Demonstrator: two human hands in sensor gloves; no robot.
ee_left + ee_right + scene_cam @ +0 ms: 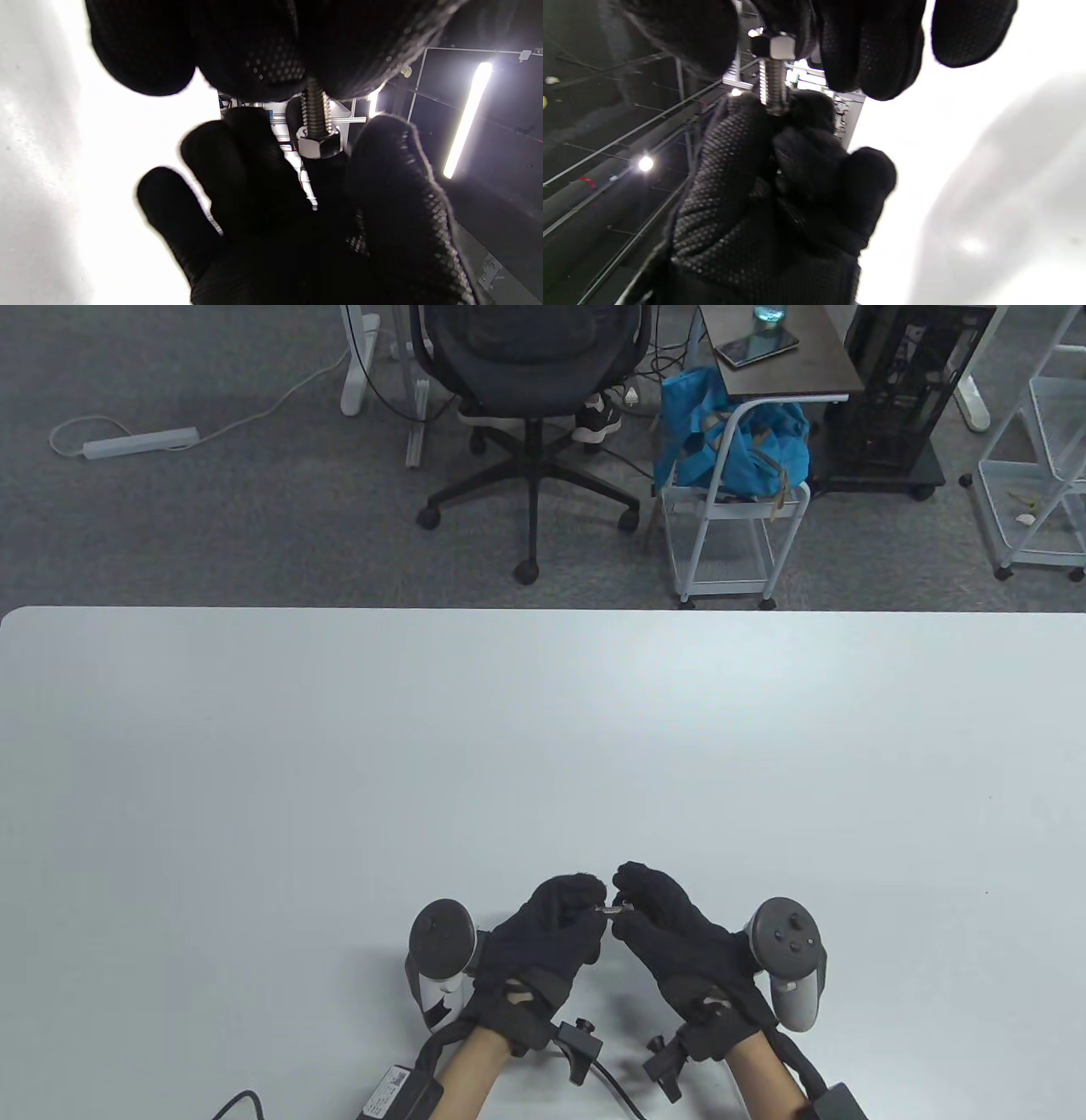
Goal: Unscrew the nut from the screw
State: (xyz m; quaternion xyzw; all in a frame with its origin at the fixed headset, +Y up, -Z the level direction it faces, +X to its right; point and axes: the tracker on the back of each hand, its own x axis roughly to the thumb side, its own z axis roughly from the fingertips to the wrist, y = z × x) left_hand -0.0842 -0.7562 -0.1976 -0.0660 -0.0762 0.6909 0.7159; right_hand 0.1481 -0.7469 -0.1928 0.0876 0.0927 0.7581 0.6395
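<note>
Left hand (543,933) grips the screw (314,108), head buried in the glove; right hand (670,933) pinches the nut (319,145). Both tiny from above the table (543,746).

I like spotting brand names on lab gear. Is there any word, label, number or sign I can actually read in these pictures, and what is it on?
None can be read.
White label on the black box by the left forearm: printed, too small to read.
Trackers on the left hand and right hand: no lettering shows.
Nut and screw: no markings show.
Phone on the side table: nothing legible.
</note>
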